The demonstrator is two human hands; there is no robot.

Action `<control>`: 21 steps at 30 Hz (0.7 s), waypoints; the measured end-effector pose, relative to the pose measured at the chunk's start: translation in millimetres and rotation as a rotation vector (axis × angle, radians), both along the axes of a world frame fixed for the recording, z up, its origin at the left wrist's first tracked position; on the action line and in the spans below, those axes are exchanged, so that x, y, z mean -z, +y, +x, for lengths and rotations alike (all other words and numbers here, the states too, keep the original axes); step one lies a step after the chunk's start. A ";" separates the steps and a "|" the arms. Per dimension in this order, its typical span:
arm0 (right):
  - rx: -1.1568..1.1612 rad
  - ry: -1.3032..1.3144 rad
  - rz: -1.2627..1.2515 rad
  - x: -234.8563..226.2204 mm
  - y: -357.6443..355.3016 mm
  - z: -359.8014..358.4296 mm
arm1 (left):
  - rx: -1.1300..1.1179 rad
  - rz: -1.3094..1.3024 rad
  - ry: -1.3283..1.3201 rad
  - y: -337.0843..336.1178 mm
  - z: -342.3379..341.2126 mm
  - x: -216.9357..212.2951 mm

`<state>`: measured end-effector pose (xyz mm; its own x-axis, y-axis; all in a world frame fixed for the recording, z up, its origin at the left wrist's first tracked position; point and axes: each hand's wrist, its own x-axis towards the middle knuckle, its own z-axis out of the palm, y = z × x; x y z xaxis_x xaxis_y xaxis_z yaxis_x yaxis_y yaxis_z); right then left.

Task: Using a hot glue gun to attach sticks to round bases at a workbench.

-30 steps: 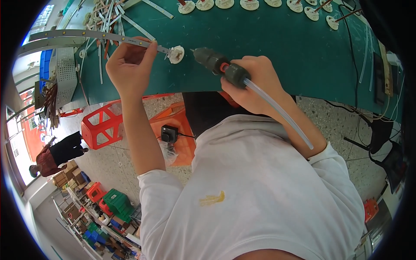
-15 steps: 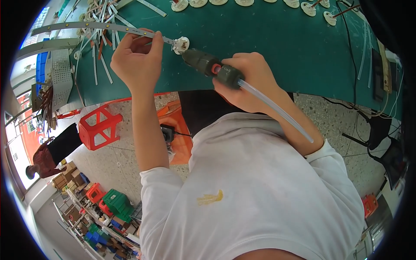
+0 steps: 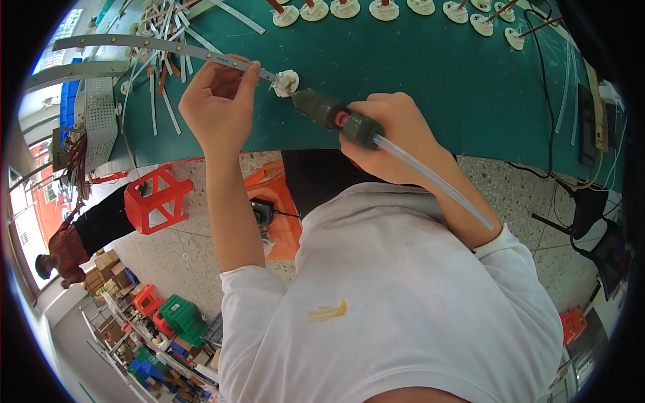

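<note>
Between the thumb and fingers of my left hand point(image 3: 218, 107) is a long pale LED strip point(image 3: 151, 44), its far part curving away to the left. The strip's right end meets a small round white base point(image 3: 287, 83), which is over the green table. My right hand point(image 3: 396, 134) is wrapped round a dark green hot glue gun point(image 3: 322, 109). A translucent glue stick point(image 3: 437, 180) sticks out of the gun's rear toward my right forearm. The gun's nozzle is close beside the white base; whether it touches, I cannot tell.
Several round white bases point(image 3: 384, 9) with brownish stems stand along the table's far side. Loose strips point(image 3: 168, 40) lie heaped at far left. A black cable point(image 3: 545, 87) and clear glue sticks point(image 3: 568, 87) are at the right. A red stool point(image 3: 158, 199) and a person point(image 3: 74, 245) are at left.
Both hands, with the strip, base and glue gun, appear slightly lower and to the right. The table has shifted down in view too, showing more of the far bases. Both grips stay the same.
</note>
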<state>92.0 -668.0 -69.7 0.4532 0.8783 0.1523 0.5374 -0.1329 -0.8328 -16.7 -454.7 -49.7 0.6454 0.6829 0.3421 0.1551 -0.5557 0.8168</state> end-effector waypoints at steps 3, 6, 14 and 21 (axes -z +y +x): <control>-0.067 -0.002 0.035 1.3 -2.4 7.1 | 0.017 -0.017 0.014 -0.4 -1.6 -3.8; -0.176 0.044 0.125 3.1 -8.1 21.7 | 0.020 -0.037 -0.006 1.0 -1.8 -5.9; -0.011 0.798 0.070 -8.1 -37.7 31.8 | -0.157 0.275 0.025 66.3 29.2 -45.1; -0.078 0.328 0.032 9.2 -31.6 29.7 | -0.136 0.402 0.068 109.2 92.7 -33.0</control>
